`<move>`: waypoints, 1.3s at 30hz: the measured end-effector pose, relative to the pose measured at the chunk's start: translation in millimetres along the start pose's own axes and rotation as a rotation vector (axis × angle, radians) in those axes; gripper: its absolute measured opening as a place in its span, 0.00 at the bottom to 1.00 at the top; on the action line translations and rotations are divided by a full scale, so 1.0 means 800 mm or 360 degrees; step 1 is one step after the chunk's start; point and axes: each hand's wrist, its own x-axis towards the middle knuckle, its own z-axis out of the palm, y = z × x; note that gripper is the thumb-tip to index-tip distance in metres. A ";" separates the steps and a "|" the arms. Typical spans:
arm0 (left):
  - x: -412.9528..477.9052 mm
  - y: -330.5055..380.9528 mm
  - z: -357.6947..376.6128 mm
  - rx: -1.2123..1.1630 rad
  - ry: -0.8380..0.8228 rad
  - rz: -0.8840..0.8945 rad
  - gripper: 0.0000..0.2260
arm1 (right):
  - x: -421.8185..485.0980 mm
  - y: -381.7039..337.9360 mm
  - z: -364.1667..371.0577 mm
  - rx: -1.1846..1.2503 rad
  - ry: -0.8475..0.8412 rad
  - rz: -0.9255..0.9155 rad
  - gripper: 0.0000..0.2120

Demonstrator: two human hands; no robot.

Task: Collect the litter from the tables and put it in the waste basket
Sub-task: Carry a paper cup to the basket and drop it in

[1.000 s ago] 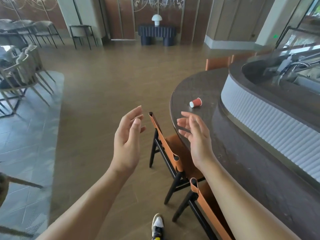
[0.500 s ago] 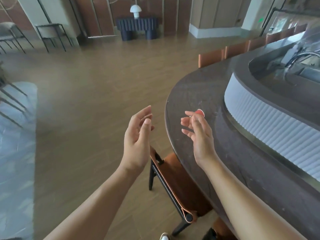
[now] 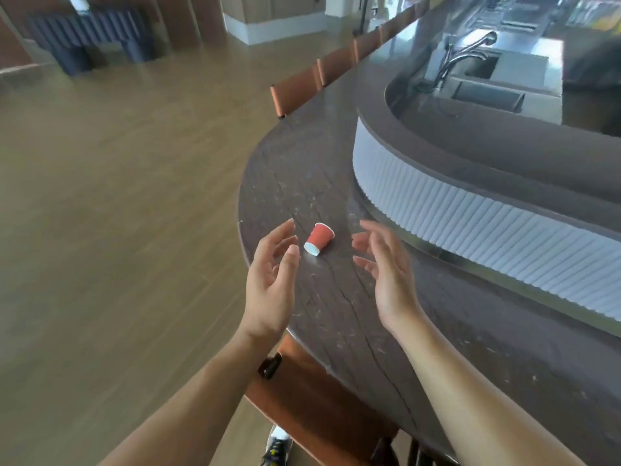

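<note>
A red paper cup [image 3: 319, 237] is seen tipped on its side on the bar counter [image 3: 336, 331], its white end angled toward the nearer left hand [image 3: 272, 280]; the right hand [image 3: 386, 270] is held farther off, both empty with fingers spread

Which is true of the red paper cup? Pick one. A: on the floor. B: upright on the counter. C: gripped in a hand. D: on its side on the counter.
D: the red paper cup lies tipped over on the counter.
</note>
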 end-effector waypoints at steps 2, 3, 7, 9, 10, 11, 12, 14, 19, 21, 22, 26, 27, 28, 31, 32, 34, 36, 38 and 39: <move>0.038 -0.024 0.007 -0.0013 -0.0143 -0.0053 0.19 | 0.021 0.017 0.002 -0.0019 0.0153 0.0041 0.17; 0.057 -0.037 0.010 -0.0015 -0.0211 -0.0085 0.18 | 0.032 0.027 0.003 -0.0032 0.0228 0.0074 0.17; 0.122 -0.092 0.020 0.0005 -0.0332 -0.0165 0.19 | 0.065 0.064 0.008 -0.0064 0.0453 0.0177 0.16; 0.148 -0.126 0.026 0.0072 -0.0366 -0.0207 0.21 | 0.080 0.082 0.012 -0.0072 0.0525 0.0226 0.17; 0.159 -0.143 0.029 0.0104 -0.0380 -0.0227 0.21 | 0.086 0.092 0.014 -0.0074 0.0560 0.0247 0.17; 0.168 -0.160 0.034 0.0125 -0.0393 -0.0240 0.21 | 0.092 0.103 0.016 -0.0078 0.0592 0.0268 0.18; 0.177 -0.177 0.040 0.0145 -0.0404 -0.0251 0.22 | 0.098 0.115 0.018 -0.0084 0.0618 0.0291 0.18; 0.192 -0.211 0.051 0.0239 -0.0412 -0.0267 0.22 | 0.108 0.139 0.021 -0.0100 0.0660 0.0340 0.21; 0.225 -0.307 0.077 0.0586 -0.0457 -0.0345 0.31 | 0.123 0.201 0.019 -0.0118 0.0723 0.0442 0.23; 0.233 -0.342 0.083 0.0709 -0.0461 -0.0346 0.34 | 0.121 0.219 0.015 -0.0133 0.0720 0.0469 0.24; 0.237 -0.358 0.087 0.0777 -0.0449 -0.0356 0.35 | 0.118 0.228 0.012 -0.0129 0.0724 0.0487 0.24; 0.255 -0.405 0.104 0.1041 -0.0411 -0.0457 0.40 | 0.102 0.249 -0.003 -0.0113 0.0801 0.0538 0.24; 0.260 -0.413 0.108 0.1070 -0.0404 -0.0483 0.41 | 0.099 0.251 -0.007 -0.0104 0.0834 0.0551 0.24; 0.264 -0.420 0.112 0.1089 -0.0396 -0.0506 0.42 | 0.095 0.252 -0.012 -0.0096 0.0865 0.0560 0.25; 0.272 -0.431 0.121 0.1099 -0.0397 -0.0568 0.42 | 0.087 0.253 -0.026 -0.0107 0.0938 0.0567 0.27; 0.272 -0.431 0.124 0.1082 -0.0404 -0.0599 0.41 | 0.085 0.252 -0.029 -0.0112 0.0956 0.0566 0.29; 0.266 -0.425 0.129 0.1027 -0.0430 -0.0648 0.41 | 0.080 0.249 -0.035 -0.0117 0.0991 0.0557 0.34; 0.254 -0.411 0.137 0.0974 -0.0486 -0.0649 0.41 | 0.075 0.242 -0.040 -0.0114 0.1041 0.0537 0.34; 0.238 -0.387 0.148 0.0904 -0.0560 -0.0633 0.42 | 0.066 0.230 -0.048 -0.0093 0.1107 0.0517 0.29; 0.228 -0.373 0.153 0.0861 -0.0599 -0.0624 0.42 | 0.063 0.223 -0.051 -0.0074 0.1128 0.0508 0.26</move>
